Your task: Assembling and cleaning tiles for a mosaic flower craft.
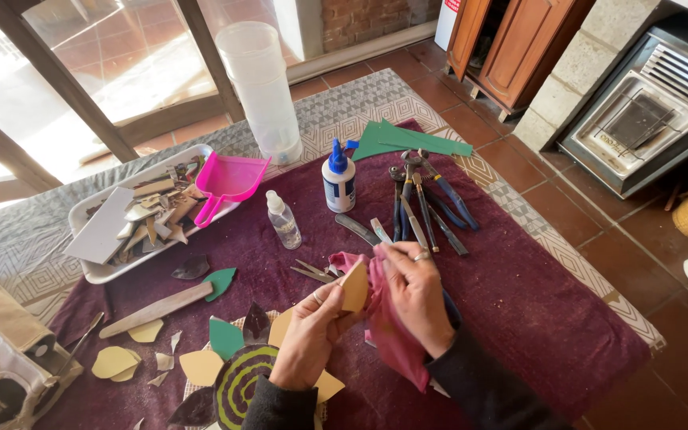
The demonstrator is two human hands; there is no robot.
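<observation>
Head view: left hand (310,334) pinches yellow petal piece (354,287), tip up.

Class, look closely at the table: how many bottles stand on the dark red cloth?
2. A white glue bottle with a blue nozzle stands near the green sheets; a small clear bottle stands left of it, below the pink scoop. None seems hidden.

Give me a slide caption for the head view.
Left hand holds a yellow tile piece; right hand wipes it with a pink cloth.
</observation>
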